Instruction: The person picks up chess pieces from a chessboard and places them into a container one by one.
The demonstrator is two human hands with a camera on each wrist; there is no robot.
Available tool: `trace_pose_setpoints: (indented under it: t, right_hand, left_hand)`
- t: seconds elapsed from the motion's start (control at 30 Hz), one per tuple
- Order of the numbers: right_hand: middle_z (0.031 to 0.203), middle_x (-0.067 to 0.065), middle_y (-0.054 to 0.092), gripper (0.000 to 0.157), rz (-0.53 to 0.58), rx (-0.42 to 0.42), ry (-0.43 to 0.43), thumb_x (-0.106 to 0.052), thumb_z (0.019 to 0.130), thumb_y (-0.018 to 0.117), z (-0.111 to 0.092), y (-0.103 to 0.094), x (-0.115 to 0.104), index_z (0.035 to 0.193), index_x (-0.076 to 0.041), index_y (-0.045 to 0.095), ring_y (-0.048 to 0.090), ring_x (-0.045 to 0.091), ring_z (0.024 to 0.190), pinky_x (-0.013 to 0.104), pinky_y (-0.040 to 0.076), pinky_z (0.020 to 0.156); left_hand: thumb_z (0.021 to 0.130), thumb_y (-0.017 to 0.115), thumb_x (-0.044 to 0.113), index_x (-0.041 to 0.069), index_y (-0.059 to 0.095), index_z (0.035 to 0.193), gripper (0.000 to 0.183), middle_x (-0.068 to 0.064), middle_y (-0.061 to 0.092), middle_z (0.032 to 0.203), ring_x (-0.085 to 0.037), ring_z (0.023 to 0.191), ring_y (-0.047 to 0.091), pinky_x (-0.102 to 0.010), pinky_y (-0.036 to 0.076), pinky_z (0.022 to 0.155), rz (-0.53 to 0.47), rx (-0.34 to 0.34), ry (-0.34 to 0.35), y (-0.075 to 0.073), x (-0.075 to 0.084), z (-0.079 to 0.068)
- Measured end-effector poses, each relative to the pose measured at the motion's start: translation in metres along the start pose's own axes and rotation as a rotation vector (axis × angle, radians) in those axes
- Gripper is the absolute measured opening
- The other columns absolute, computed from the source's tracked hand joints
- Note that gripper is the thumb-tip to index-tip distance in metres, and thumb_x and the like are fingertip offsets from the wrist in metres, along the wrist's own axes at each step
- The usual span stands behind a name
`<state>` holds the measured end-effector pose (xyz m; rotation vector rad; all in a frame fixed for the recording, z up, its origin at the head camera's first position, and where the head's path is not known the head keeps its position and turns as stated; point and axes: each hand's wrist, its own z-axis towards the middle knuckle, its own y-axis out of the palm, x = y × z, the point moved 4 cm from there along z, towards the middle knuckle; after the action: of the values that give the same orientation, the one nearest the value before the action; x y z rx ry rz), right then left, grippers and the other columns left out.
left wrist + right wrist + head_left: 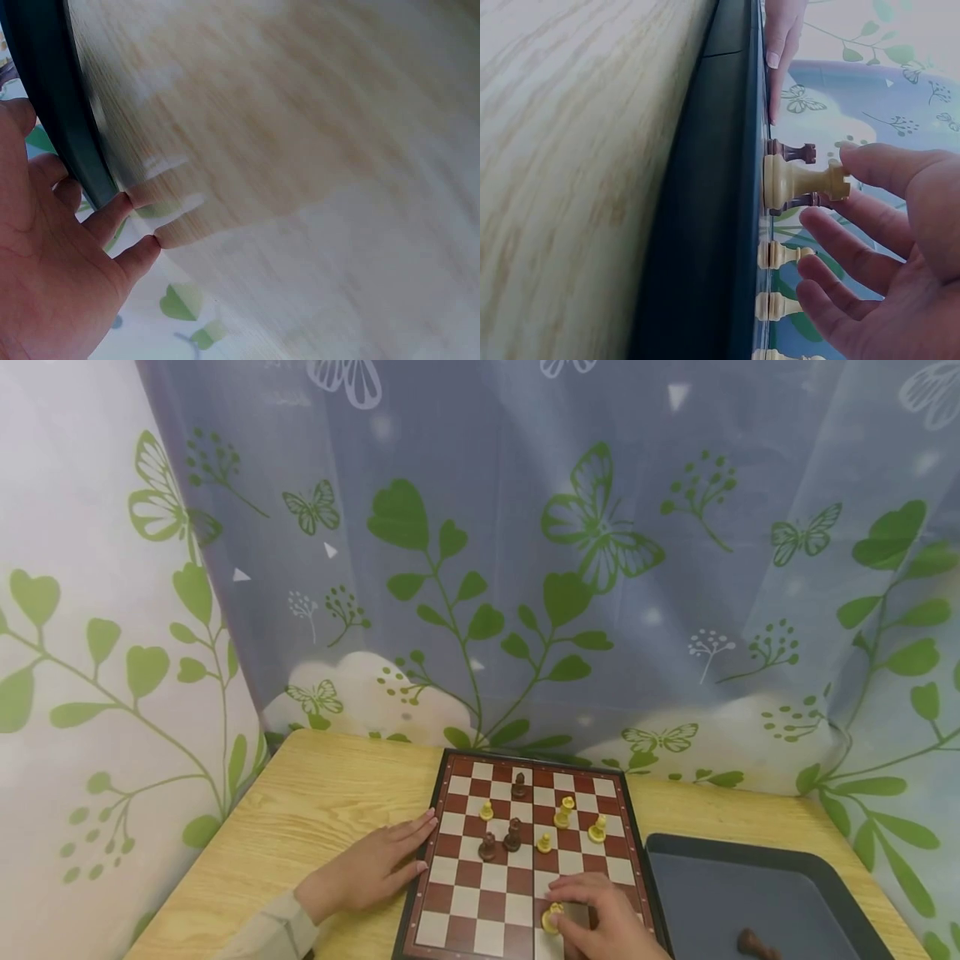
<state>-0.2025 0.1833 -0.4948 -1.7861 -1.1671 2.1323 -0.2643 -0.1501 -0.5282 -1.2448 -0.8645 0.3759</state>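
On the chessboard [463, 902], my right hand [611, 927] pinches the top of a yellow rook [799, 184] between thumb and index finger. The rook's base meets the board's surface, and the other fingers are loosely bent and spread beside it. My left hand [367, 868] lies at the board's left side, its fairly straight fingers touching the dark rim [56, 97]. Farther up the board stand several dark pieces, among them a tall one [512, 833], and several yellow ones, including a small pawn [543, 842] and a taller piece [564, 812].
A dark grey tray [720, 868] stands right of the board, with a dark chess piece [757, 945] lying on its side in it. The wooden table [322, 785] reaches back to a patterned curtain [495, 610] with butterflies and leaves.
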Motion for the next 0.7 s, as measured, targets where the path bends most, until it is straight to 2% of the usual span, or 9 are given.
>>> trace_pose_setpoints:
  t: [0.3, 0.53, 0.7]
  right_hand:
    - [0.121, 0.005, 0.07, 0.022, -0.043, 0.001, -0.018, -0.033, 0.095, 0.072, -0.0006, -0.0007, 0.0009, 0.112, -0.02, 0.077, 0.061, 0.03, 0.114, 0.046, 0.053, 0.093]
    - [0.119, 0.004, 0.07, 0.023, -0.114, 0.022, -0.035, -0.035, 0.092, 0.076, -0.003, -0.002, 0.0032, 0.111, -0.021, 0.078, 0.061, 0.032, 0.112, 0.048, 0.054, 0.091]
    - [0.122, 0.004, 0.069, 0.026, -0.105, -0.014, -0.006, -0.034, 0.092, 0.076, -0.0023, -0.0046, 0.0029, 0.113, -0.019, 0.079, 0.06, 0.032, 0.113, 0.047, 0.054, 0.091]
  left_hand:
    - [0.11, 0.038, 0.042, 0.006, 0.03, 0.16, 0.062, -0.01, 0.025, 0.168, -0.037, 0.147, 0.038, -0.062, 0.037, 0.114, 0.011, 0.006, 0.009, -0.0007, 0.0006, 0.0014]
    - [0.11, 0.039, 0.041, 0.005, 0.03, 0.16, 0.062, -0.011, 0.026, 0.167, -0.037, 0.147, 0.039, -0.063, 0.038, 0.113, 0.002, 0.008, 0.013, -0.0012, 0.0021, 0.002]
    - [0.11, 0.038, 0.041, 0.005, 0.03, 0.16, 0.061, -0.011, 0.026, 0.167, -0.038, 0.147, 0.038, -0.063, 0.037, 0.113, 0.001, 0.015, 0.015, 0.0, 0.0004, 0.0008]
